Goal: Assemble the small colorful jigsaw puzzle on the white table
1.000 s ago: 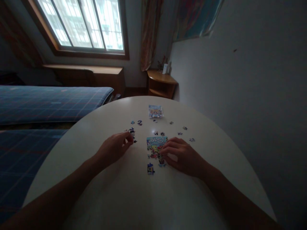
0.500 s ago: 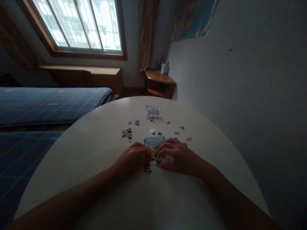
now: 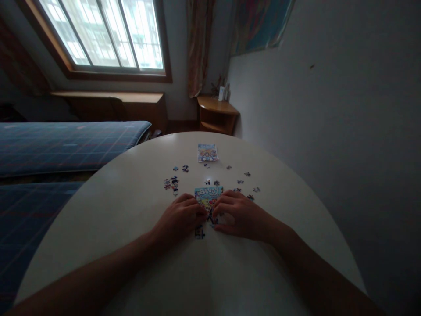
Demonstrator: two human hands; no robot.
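Observation:
A partly assembled jigsaw puzzle (image 3: 208, 193) with a light-blue top and colourful cartoon figures lies on the white round table (image 3: 131, 210). My left hand (image 3: 186, 216) grips its left edge, fingers curled together. Around the right side bends my right hand (image 3: 235, 214), with curved fingers above and the thumb lower down on the puzzle; the exact contact is partly hidden. Just below the left fingertips lies a small joined puzzle section (image 3: 199, 232). Close beyond the top edge are two loose puzzle pieces (image 3: 216, 182).
A small picture sheet (image 3: 207, 152) lies at the table's far side. Clustered puzzle pieces (image 3: 171, 182) sit to the left, and several loose pieces (image 3: 247, 174) are scattered right. A plaid mattress (image 3: 66, 145) stands left of the table; a wall (image 3: 315, 131) is on the right.
The view has shifted slightly, moving the scene a little left. Both hands stay at the puzzle, with the right fingertips slightly nearer the left ones.

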